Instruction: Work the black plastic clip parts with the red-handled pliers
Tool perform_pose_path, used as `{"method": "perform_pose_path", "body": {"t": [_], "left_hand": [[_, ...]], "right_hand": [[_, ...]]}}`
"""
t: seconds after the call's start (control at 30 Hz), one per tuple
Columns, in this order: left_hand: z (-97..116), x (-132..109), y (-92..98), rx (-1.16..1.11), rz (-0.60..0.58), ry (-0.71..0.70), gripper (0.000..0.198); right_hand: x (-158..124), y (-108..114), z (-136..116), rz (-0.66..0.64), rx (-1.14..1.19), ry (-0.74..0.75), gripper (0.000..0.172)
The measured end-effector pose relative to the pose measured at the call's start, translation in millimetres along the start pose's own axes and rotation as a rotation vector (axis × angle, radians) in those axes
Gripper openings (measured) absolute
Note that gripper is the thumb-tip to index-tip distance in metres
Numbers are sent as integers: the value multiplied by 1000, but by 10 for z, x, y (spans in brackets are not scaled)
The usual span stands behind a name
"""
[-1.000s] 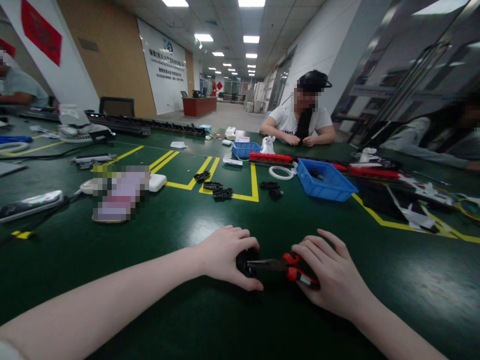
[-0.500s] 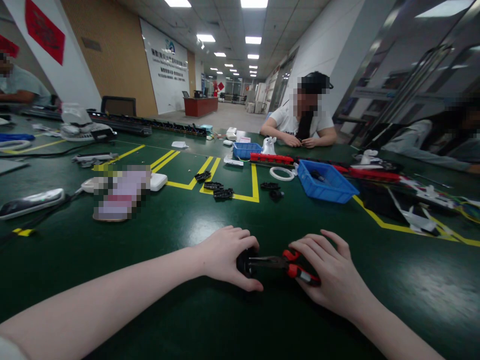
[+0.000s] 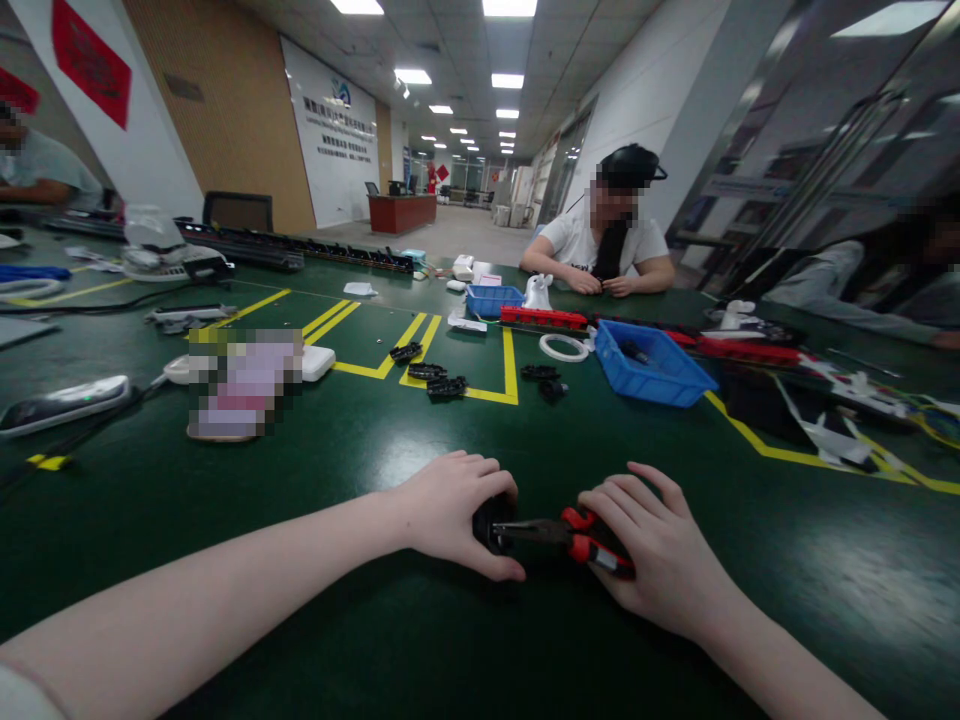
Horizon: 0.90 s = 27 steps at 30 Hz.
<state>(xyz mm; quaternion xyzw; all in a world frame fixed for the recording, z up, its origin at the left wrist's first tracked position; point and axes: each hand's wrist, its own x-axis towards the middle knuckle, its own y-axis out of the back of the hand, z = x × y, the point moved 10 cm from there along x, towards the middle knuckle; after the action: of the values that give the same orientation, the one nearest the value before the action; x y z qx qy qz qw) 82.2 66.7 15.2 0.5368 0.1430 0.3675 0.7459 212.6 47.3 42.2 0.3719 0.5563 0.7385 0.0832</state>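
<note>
1. One green tabletop [image 3: 427, 650], marked with yellow tape [image 3: 511, 365], spreads beneath the work.
2. Left hand [image 3: 454, 520], palm down with its forearm [image 3: 285, 572] outstretched, curls half closed around a small black part [image 3: 484, 522].
3. Right hand [image 3: 656, 550], angled inward, bends its fingers over the red handles of pliers [image 3: 570, 534], one finger lifted clear.
4. Blue bin [image 3: 671, 390] stands well apart, beyond the right hand.
5. Pliers bridge both hands, tips at the part (too dark to tell whether they grip it).
6. Black part sits within the left hand's curl, apparently being worked with the pliers; the next move likely calls for a steady left hold and controlled right-hand pressure.
</note>
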Motion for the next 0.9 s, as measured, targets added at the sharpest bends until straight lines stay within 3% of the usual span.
{"method": "perform_pose_path", "body": {"t": [0.33,0.9], "left_hand": [[-18,-4,6,-28,2,-2,60],[-44,-6,-7,15,8,10,66]], "right_hand": [[-46,16,-24,9,-83,30,37],[-57,-77,58,-107,144,-49,34]]}}
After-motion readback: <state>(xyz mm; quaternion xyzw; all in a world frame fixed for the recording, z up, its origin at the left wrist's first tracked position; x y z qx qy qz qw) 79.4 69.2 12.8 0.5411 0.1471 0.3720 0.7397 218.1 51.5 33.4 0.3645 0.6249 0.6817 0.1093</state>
